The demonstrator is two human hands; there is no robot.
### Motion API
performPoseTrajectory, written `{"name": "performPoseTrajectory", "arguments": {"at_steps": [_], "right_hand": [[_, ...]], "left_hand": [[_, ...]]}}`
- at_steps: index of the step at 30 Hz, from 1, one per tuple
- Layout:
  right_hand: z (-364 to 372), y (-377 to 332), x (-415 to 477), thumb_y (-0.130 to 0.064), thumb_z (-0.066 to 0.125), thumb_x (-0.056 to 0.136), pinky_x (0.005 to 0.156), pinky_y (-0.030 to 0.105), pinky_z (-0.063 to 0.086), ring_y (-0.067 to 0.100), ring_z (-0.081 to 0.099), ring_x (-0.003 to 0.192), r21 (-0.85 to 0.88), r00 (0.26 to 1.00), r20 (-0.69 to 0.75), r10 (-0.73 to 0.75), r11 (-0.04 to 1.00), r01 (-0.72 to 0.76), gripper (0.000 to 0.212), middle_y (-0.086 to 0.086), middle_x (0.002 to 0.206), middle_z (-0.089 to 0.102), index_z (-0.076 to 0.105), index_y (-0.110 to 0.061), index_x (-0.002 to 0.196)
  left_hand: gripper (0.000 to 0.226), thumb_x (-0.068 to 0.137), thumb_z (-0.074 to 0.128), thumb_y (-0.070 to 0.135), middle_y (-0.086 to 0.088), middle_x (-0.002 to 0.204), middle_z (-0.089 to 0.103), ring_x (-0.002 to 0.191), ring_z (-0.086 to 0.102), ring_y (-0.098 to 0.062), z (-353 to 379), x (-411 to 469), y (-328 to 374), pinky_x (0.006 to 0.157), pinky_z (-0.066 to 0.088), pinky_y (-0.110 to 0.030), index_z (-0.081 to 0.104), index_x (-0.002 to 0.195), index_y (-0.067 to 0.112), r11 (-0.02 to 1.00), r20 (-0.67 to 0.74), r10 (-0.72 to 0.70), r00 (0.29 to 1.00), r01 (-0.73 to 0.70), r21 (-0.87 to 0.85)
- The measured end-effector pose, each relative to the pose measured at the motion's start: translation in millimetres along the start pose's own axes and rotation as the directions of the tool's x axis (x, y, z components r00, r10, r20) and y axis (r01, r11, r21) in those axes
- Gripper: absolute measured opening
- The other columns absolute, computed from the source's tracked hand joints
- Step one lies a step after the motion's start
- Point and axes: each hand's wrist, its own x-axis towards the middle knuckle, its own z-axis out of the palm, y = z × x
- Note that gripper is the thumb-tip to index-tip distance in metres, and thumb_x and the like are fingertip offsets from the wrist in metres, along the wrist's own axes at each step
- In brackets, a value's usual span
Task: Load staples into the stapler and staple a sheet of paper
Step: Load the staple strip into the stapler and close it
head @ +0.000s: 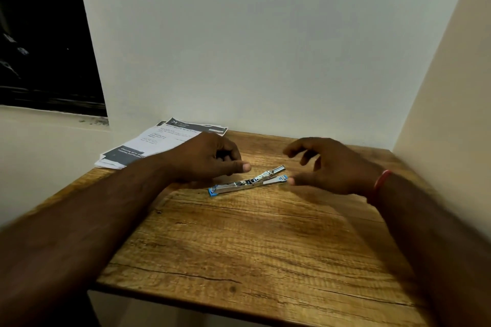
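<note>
A small metal stapler point(248, 182) with blue ends lies swung wide open on the wooden table point(252, 241), its magazine bared. Just behind its left half sits my left hand point(210, 158), fingers curled inward and thumb stretched toward the stapler; whether it holds anything I cannot make out. My right hand point(326, 164) hovers over the stapler's right end with spread, relaxed fingers, the thumb tip close to the blue tip. Printed paper sheets point(148, 146) lie stacked at the table's far left corner, partly hidden by my left hand.
White walls close in the table at the back and on the right. A dark window opening point(45, 34) is at the upper left above a ledge. A red band circles my right wrist point(381, 183).
</note>
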Motion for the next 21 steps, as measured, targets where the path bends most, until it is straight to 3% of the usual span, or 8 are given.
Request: {"name": "performPoseTrajectory", "arguments": {"at_steps": [3, 7, 13, 16, 19, 21], "right_hand": [[20.5, -9.8, -0.1, -0.046, 0.097, 0.081, 0.082, 0.018, 0.053, -0.001, 0.066, 0.112, -0.017, 0.998, 0.035, -0.055, 0.998, 0.056, 0.063, -0.024, 0.128, 0.070, 0.070, -0.041, 0.138], [30.2, -8.8, 3.4, -0.039, 0.094, 0.088, 0.075, 0.009, 0.048, -0.002, 0.069, 0.103, -0.012, 0.999, -0.013, -0.042, 0.999, 0.042, 0.047, -0.022, 0.120, 0.074, 0.074, -0.037, 0.132], [35.0, -6.6, 7.3, -0.035, 0.089, 0.094, 0.076, 0.021, 0.051, 0.004, 0.070, 0.094, -0.022, 0.999, -0.035, -0.028, 0.999, 0.027, 0.014, -0.014, 0.101, 0.080, 0.084, -0.035, 0.107], [35.9, -5.4, 7.9, -0.033, 0.090, 0.093, 0.078, 0.024, 0.055, 0.005, 0.072, 0.091, 0.041, 0.999, -0.042, -0.013, 0.999, 0.015, 0.009, -0.011, 0.097, 0.082, 0.085, -0.031, 0.101], [36.0, -3.7, 7.1, -0.027, 0.090, 0.093, 0.078, 0.025, 0.055, 0.002, 0.070, 0.080, 0.220, 0.996, -0.084, 0.002, 0.975, 0.017, 0.007, -0.002, 0.092, 0.082, 0.084, -0.026, 0.096], [35.4, -2.7, 6.6, -0.023, 0.088, 0.094, 0.082, 0.023, 0.055, 0.002, 0.073, 0.085, 0.379, 0.991, -0.132, 0.023, 0.925, 0.029, 0.006, 0.001, 0.095, 0.083, 0.083, -0.021, 0.095]], "left_hand": [[0.051, 0.072, 0.090, 0.081, 0.015, 0.088, 0.082, 0.078, 0.072, 0.003, -4.8, -1.8, 6.2, 0.076, 0.059, -0.029, 0.084, 0.096, 0.037, 0.997, 0.189, -0.049, 0.981, 0.037, 0.068], [0.062, 0.058, 0.096, 0.083, 0.020, 0.097, 0.079, 0.080, 0.071, 0.004, -8.7, -1.8, 8.5, 0.070, 0.055, -0.021, 0.076, 0.101, 0.043, 0.969, 0.286, -0.111, 0.952, 0.040, 0.244], [0.039, 0.074, 0.102, 0.058, 0.021, 0.091, 0.080, 0.077, 0.071, 0.006, -26.9, -3.9, 5.0, 0.075, 0.059, -0.023, 0.080, 0.099, 0.037, 0.966, 0.373, -0.162, 0.914, 0.069, 0.249], [0.027, 0.081, 0.099, 0.053, 0.020, 0.083, 0.079, 0.072, 0.069, 0.006, -28.2, -4.4, 3.9, 0.072, 0.056, -0.024, 0.080, 0.092, 0.037, 0.960, 0.362, -0.153, 0.919, 0.052, 0.275], [0.018, 0.089, 0.094, 0.046, 0.019, 0.083, 0.080, 0.073, 0.070, 0.004, -27.3, -4.1, 7.8, 0.071, 0.056, -0.029, 0.080, 0.091, 0.034, 0.970, 0.302, -0.112, 0.947, 0.038, 0.239], [0.013, 0.095, 0.090, 0.039, 0.013, 0.084, 0.084, 0.071, 0.074, -0.005, -26.3, -3.5, 11.2, 0.065, 0.058, -0.030, 0.080, 0.096, 0.030, 0.988, 0.251, -0.062, 0.966, 0.024, 0.155]]}}
